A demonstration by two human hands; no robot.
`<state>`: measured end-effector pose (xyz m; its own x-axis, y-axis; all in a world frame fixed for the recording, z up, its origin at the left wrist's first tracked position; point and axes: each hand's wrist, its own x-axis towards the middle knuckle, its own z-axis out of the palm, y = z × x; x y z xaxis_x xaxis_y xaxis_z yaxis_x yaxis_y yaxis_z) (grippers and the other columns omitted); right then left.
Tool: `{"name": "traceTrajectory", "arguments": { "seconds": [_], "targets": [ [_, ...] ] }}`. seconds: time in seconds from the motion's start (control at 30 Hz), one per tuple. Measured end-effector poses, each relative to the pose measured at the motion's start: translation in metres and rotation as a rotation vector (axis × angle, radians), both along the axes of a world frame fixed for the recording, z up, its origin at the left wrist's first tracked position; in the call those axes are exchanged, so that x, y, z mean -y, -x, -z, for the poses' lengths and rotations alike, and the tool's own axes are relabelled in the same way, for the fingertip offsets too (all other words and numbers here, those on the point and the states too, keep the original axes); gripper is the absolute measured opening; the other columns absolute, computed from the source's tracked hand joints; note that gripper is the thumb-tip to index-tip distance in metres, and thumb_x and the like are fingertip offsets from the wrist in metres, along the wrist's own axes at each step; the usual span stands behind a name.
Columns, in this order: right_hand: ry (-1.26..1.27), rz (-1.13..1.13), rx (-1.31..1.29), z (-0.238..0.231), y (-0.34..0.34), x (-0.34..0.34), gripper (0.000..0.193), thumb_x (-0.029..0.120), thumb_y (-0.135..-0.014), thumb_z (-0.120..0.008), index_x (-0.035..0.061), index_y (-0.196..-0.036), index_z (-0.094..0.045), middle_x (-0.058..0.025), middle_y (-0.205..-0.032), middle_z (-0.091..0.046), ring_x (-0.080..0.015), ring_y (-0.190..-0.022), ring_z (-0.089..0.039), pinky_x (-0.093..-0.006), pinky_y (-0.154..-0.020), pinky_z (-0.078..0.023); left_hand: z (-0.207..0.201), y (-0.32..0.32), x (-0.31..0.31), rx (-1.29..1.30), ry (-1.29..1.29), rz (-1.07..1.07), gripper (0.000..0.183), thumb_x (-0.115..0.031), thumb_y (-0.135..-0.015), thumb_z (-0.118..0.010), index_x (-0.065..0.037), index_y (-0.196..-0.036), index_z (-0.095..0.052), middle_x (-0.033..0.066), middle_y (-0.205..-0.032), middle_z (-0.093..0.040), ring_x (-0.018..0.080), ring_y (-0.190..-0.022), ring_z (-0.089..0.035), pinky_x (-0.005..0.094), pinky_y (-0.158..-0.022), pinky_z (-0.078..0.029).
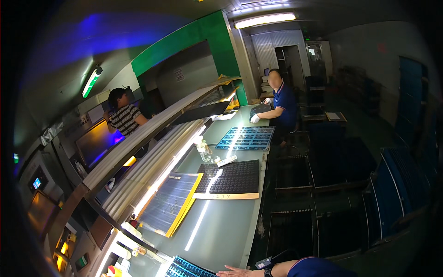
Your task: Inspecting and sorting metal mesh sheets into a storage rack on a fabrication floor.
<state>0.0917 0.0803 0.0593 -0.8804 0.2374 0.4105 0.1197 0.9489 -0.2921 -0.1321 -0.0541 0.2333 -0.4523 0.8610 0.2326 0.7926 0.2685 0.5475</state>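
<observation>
My right hand [234, 272] reaches in at the lower edge, with a dark strap and a small device on its wrist. Its fingers are stretched out and lie by the right edge of a blue patterned panel [188, 267], which is cut off by the frame. Whether they touch the panel I cannot tell. My left hand is out of view. Farther up the grey-green tabletop [217, 226] lie a translucent sheet with yellow edges [168, 203], a black textured panel [233, 177] and another blue patterned panel [246, 138].
A clear bottle [203, 150] and a small white box [227, 160] stand mid-table. A lit shelf frame [152, 138] runs along the left. At the far end a gloved co-worker [284, 104] holds a dark panel; another person [125, 117] stands behind the shelf. Dark racks [290, 235] line the right.
</observation>
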Motion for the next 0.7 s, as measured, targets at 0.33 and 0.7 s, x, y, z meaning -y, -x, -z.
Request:
{"name": "traceTrajectory", "arguments": {
  "seconds": [0.33,0.7],
  "targets": [
    [0.047,-0.011,0.026,-0.003,-0.001,0.001,0.067,0.045,-0.085,-0.048,-0.0012,-0.133,-0.037,-0.0204,-0.141,-0.032,-0.0299,-0.134,-0.027,-0.0537,-0.11,-0.012,-0.001,-0.005,-0.002,0.003,0.011,0.006,0.033,-0.027,-0.089,-0.047,-0.004,-0.111,-0.055,0.0198,-0.097,-0.06,0.0346,-0.079,-0.058,0.0416,-0.068,-0.05],
    [0.051,0.012,-0.034,0.002,-0.001,0.0,0.066,0.046,-0.085,-0.049,-0.0012,-0.13,-0.042,-0.0191,-0.14,-0.035,-0.0286,-0.133,-0.028,-0.0519,-0.11,-0.011,-0.003,-0.01,-0.008,0.001,0.025,0.011,0.033,-0.027,-0.089,-0.047,-0.004,-0.112,-0.055,0.0193,-0.097,-0.06,0.0339,-0.079,-0.058,0.0411,-0.067,-0.05]
  ]
}}
